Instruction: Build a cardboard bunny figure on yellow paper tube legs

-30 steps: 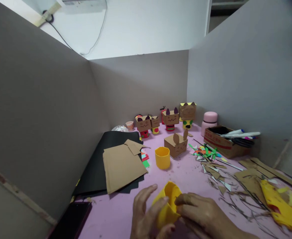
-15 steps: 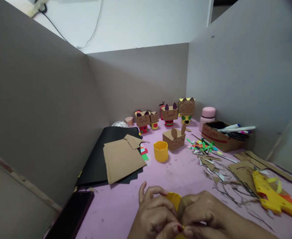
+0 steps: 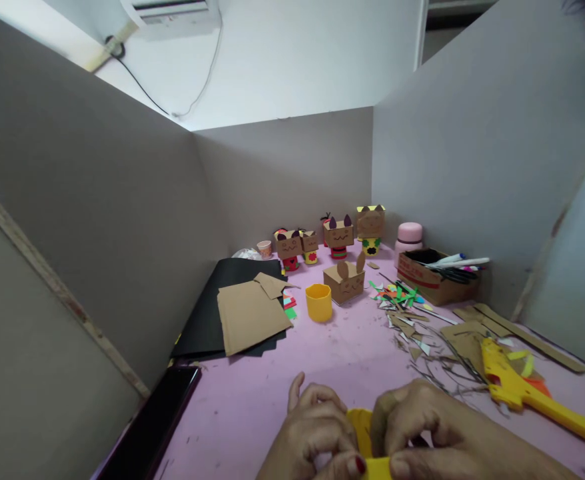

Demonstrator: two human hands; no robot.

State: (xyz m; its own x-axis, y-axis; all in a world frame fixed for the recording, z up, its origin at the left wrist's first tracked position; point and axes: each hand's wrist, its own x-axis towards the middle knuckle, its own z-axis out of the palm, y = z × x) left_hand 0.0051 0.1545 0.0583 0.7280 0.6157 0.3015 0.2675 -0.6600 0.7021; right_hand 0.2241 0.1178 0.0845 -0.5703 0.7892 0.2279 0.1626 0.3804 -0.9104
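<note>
While both hands close on the work, status reads as follows.
Left hand (image 3: 317, 430): fingers curled tight, pinching the near-left side of the yellow paper piece (image 3: 365, 437).
Right hand (image 3: 422, 427): fingers bent over the piece's right side, thumb pressed to its lower edge.
Workpiece location: bottom centre, just above the pink table (image 3: 352, 353), mostly hidden between the hands.
Change: a second ago the piece stood open as a cup shape; it is now squeezed nearly flat and drawn nearer the body.
Meaning: judged a fold or crease under pressure.
Nearby: yellow paper cup (image 3: 319, 303), brown card sheet (image 3: 252, 317), yellow cut-out (image 3: 517, 393), well apart.
</note>
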